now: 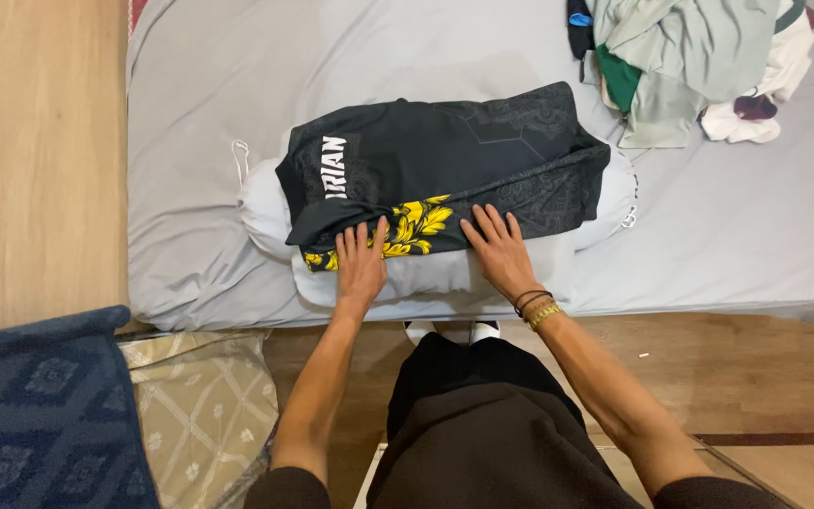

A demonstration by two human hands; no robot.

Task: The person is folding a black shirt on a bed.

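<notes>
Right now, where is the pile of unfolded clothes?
In the head view, the pile of unfolded clothes lies at the bed's far right corner, beyond the black shirt under both hands.

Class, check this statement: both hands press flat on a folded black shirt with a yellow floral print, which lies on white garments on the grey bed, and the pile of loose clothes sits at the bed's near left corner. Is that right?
Not quite. The head view shows the pile of loose clothes at the bed's far right corner. The rest holds: the left hand and right hand press flat on the folded black shirt, which lies on white garments.

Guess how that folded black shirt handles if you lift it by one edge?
Probably floppy: the black shirt drapes over the white garment beneath it, and both hands, left hand and right hand, press it flat. Likely light and thin. The fold would probably fall open unless supported underneath.
</notes>
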